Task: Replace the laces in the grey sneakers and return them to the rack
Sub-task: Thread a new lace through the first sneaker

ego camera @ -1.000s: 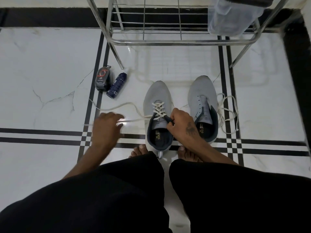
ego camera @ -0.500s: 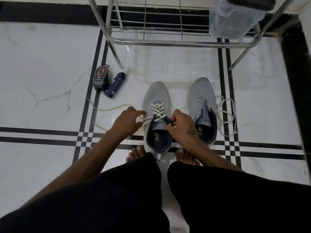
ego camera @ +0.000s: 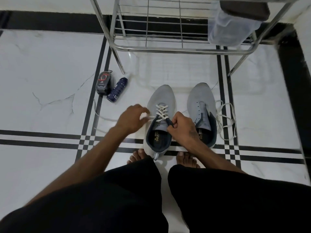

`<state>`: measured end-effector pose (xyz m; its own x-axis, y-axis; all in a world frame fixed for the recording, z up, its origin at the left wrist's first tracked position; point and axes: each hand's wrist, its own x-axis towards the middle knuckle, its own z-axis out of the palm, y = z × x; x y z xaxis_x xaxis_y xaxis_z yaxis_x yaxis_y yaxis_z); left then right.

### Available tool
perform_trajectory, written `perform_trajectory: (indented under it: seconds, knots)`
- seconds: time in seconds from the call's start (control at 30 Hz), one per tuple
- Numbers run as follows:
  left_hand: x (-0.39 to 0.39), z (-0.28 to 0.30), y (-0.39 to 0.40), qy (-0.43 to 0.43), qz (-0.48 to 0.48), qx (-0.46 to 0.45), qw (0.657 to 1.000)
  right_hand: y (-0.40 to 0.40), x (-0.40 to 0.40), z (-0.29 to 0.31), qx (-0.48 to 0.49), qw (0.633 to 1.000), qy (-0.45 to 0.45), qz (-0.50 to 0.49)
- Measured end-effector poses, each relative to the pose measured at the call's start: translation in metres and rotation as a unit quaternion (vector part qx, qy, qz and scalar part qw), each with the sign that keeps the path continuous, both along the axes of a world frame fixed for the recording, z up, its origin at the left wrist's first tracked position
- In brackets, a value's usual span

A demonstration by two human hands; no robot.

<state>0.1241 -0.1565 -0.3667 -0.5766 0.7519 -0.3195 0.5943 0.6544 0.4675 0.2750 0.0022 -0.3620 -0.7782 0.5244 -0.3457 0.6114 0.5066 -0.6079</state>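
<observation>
**Q:** Which step are you on?

**Me:** Lacing the first of the two grey sneakers. The left sneaker (ego camera: pixel 160 118) sits at the centre of the frame on the floor (ego camera: pixel 50 73), just in front of my toes, with white lace (ego camera: pixel 161 111) crossed through its front eyelets only. My right hand (ego camera: pixel 182 127) pinches the dark edge of the collar by the tongue to steady it. My left hand (ego camera: pixel 133 118) is at the shoe's left side, fingers curled around the free lace end; it is blurred, so I can't tell exactly how they sit. The slack trails off toward the left of the frame.

**Q:** And the other shoe?

**Me:** The right sneaker (ego camera: pixel 202 111) is just beside the first, right of centre, its eyelets bare. A loose lace (ego camera: pixel 225 120) lies bunched against its right side. The rack (ego camera: pixel 168 47) stands at the top of the frame, its lowest shelf free of shoes.

**Q:** What does the next move call for?

**Me:** I'd judge the lace tip has to go through the next open eyelet on the left, then be pulled snug, while my right hand keeps the shoe from sliding on the slick tile. Most of the job is ahead.
</observation>
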Motion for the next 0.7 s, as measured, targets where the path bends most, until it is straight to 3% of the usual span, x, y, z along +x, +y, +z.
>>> perform_trajectory:
  seconds: [0.17,0.23,0.33,0.37,0.43,0.5,0.6,0.7]
  knots:
    - [0.002,0.002,0.006,0.003,0.023,-0.048,0.999,0.004,0.003,0.003,0.003,1.0,-0.003,0.004]
    - [-0.009,0.02,-0.011,-0.035,0.058,-0.032,0.997,0.003,0.004,0.008,0.013,1.0,-0.002,0.016]
    - [-0.022,0.06,-0.029,-0.132,0.173,0.051,0.975,0.0,-0.002,0.021,0.042,0.996,0.069,0.033]
    - [-0.022,0.073,-0.031,-0.204,0.219,0.101,0.949,-0.002,-0.006,0.027,0.007,0.995,0.093,0.028]
    - [-0.019,0.094,-0.025,-0.365,0.253,0.187,0.876,-0.007,-0.018,0.043,-0.162,0.982,0.09,0.034]
    - [-0.014,0.108,-0.014,-0.44,0.244,0.224,0.835,-0.015,-0.028,0.056,-0.299,0.949,0.043,0.087]
    - [-0.009,0.114,0.004,-0.422,0.246,0.234,0.84,-0.022,-0.034,0.063,-0.319,0.935,0.022,0.154]
    - [-0.013,0.109,0.001,-0.367,0.302,0.236,0.848,-0.009,-0.025,0.065,-0.358,0.921,0.042,0.149]
